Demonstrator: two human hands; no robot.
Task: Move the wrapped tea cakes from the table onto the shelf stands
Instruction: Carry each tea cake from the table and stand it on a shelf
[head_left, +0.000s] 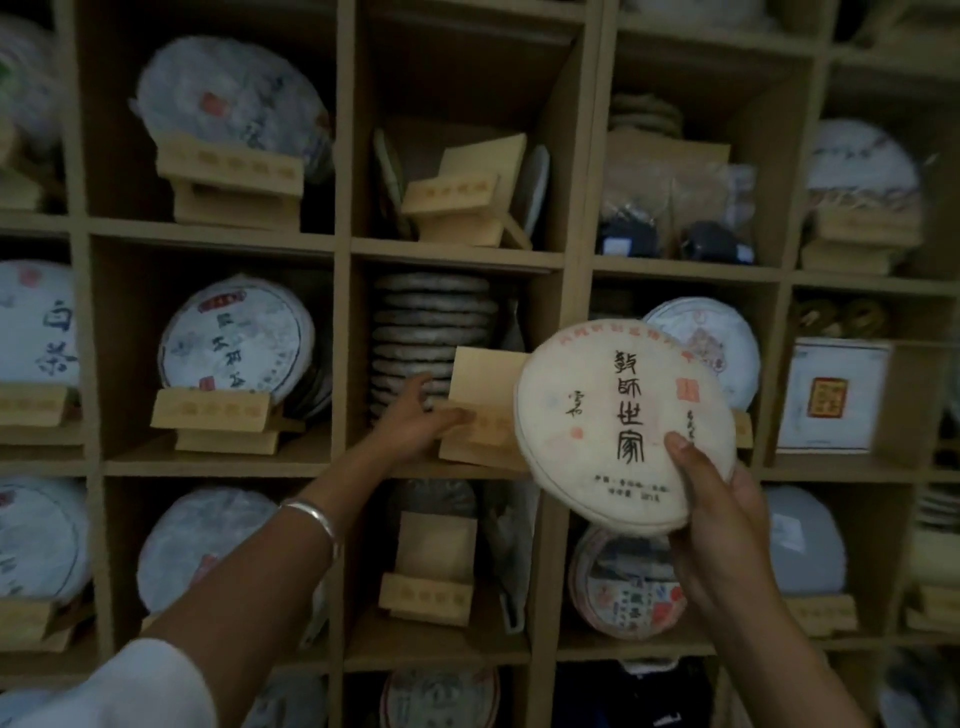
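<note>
Several cubbies of the pale wooden grid shelf (343, 244) already show round paper-wrapped tea cakes propped on little stands, so much of the display looks filled; whether those came from the table I cannot say, since the table is out of view. Taking the empty light wooden stand (480, 415) in the middle cubby as the landmark: directly above it, one cubby up, another wooden stand (457, 208) sits bare, and directly below it a third stand (431, 571) is bare too. So I would judge at least three stands wait for cakes.

Behind the landmark stand is a tall pile of dark unwrapped tea cakes (431, 338). To its left, one cubby over, a white wrapped cake with blue print (236, 345) leans on its own stand.

The task's cake, a round cream paper-wrapped tea cake with black brush characters (623, 426), is held in the air just right of the landmark stand, partly overlapping it from where I stand, face outward and not yet seated.

The right hand (722, 525) pinches that cake at its lower right edge, thumb across the front face, the other fingers hidden behind. The left hand (410, 421) reaches to the stand's left side, fingers loosely spread and touching its front lip, apparently steadying it; it holds nothing else.
</note>
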